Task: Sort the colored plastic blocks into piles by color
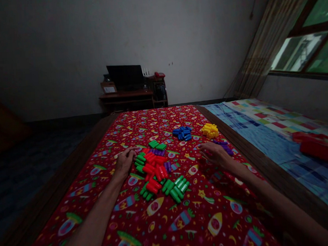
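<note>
A mixed heap of red, green and purple plastic pegs [155, 169] lies in the middle of a red patterned cloth [169, 218]. My left hand [125, 161] rests at the heap's left edge, fingers curled against the green pegs. My right hand [215, 152] lies flat on the cloth to the right, fingers stretched toward a small cluster of purple pegs [224, 146]. Farther back sit a sorted pile of blue pegs [182, 132] and a pile of yellow pegs [210, 130].
The cloth covers a wooden-edged table [72, 162]. A bed with a checked sheet [266, 128] and a red object [317, 148] lies to the right. A desk with a dark screen [130, 88] stands against the far wall. A window [308, 45] is at upper right.
</note>
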Demonstrator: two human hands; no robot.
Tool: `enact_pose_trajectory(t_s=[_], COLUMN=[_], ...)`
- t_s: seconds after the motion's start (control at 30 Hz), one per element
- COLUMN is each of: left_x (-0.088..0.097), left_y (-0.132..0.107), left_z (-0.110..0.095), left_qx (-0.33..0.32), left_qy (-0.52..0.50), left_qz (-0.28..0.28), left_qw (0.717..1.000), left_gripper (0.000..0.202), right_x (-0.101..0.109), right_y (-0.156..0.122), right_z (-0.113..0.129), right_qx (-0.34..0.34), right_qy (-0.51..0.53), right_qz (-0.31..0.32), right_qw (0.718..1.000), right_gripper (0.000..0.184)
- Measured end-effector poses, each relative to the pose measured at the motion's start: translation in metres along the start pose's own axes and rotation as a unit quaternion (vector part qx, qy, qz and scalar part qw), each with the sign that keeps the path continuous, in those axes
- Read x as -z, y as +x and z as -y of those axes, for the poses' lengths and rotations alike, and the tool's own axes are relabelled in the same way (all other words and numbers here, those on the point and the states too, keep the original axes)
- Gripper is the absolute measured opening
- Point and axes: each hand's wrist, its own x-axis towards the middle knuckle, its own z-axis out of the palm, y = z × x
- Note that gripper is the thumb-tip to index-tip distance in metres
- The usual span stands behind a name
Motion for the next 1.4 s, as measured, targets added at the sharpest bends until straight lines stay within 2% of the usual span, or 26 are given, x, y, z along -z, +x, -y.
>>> enact_pose_trajectory(t_s=[0.1, 0.2, 0.3, 0.37, 0.4, 0.47, 0.53, 0.6, 0.7, 0.8, 0.9, 1.0, 1.1, 1.2, 1.4], left_x=[0.000, 0.000, 0.000, 0.000, -0.001, -0.001, -0.001, -0.001, 0.000, 0.000, 0.000, 0.000, 0.000, 0.001, 0.001], left_y=[-0.001, -0.002, -0.002, -0.002, -0.001, -0.001, -0.002, -0.002, -0.003, -0.003, -0.001, 0.001, 0.003, 0.003, 0.002], left_z=[-0.002, -0.003, -0.002, -0.001, 0.000, 0.001, 0.001, -0.001, -0.004, -0.005, -0.001, 0.005, 0.009, 0.010, 0.008], left_qx=[0.003, 0.005, 0.007, 0.007, 0.006, 0.006, 0.006, 0.009, 0.012, 0.009, 0.010, 0.012, 0.019, 0.021, 0.023], left_qy=[-0.001, 0.004, 0.014, 0.014, 0.010, 0.000, -0.007, -0.010, -0.006, -0.002, -0.009, -0.020, -0.025, -0.022, -0.017], left_qz=[0.003, 0.000, -0.003, -0.002, -0.001, 0.001, 0.000, 0.000, 0.006, 0.003, -0.018, -0.048, -0.058, -0.038, -0.027], left_qw=[1.000, 1.000, 1.000, 1.000, 1.000, 1.000, 1.000, 1.000, 1.000, 1.000, 1.000, 0.999, 0.998, 0.999, 0.999], left_gripper=[0.035, 0.037, 0.039, 0.040, 0.041, 0.041, 0.042, 0.041, 0.038, 0.036, 0.036, 0.038, 0.039, 0.039, 0.038], right_x=[-0.032, -0.066, -0.087, -0.091, -0.089, -0.079, -0.060, -0.035, 0.002, 0.025, 0.028, 0.021, 0.013, 0.010, 0.018], right_y=[0.030, 0.053, 0.062, 0.059, 0.054, 0.043, 0.028, 0.012, -0.017, -0.052, -0.082, -0.098, -0.101, -0.099, -0.096], right_z=[0.030, 0.057, 0.071, 0.070, 0.066, 0.053, 0.034, 0.011, -0.025, -0.051, -0.067, -0.075, -0.079, -0.080, -0.072], right_qx=[0.017, 0.028, 0.015, 0.010, 0.014, 0.025, 0.042, 0.044, -0.032, -0.089, -0.088, -0.099, -0.101, -0.096, -0.095], right_qy=[0.058, 0.047, 0.013, 0.017, 0.023, 0.025, 0.003, -0.044, -0.139, -0.202, -0.214, -0.220, -0.220, -0.209, -0.179], right_qz=[0.082, 0.154, 0.158, 0.146, 0.132, 0.066, -0.027, -0.094, -0.112, -0.100, -0.116, -0.120, -0.128, -0.126, -0.112], right_qw=[0.995, 0.987, 0.987, 0.989, 0.991, 0.997, 0.999, 0.994, 0.983, 0.970, 0.966, 0.963, 0.962, 0.965, 0.973], right_gripper=[0.016, 0.025, 0.032, 0.031, 0.032, 0.036, 0.040, 0.040, 0.037, 0.036, 0.036, 0.037, 0.041, 0.042, 0.043])
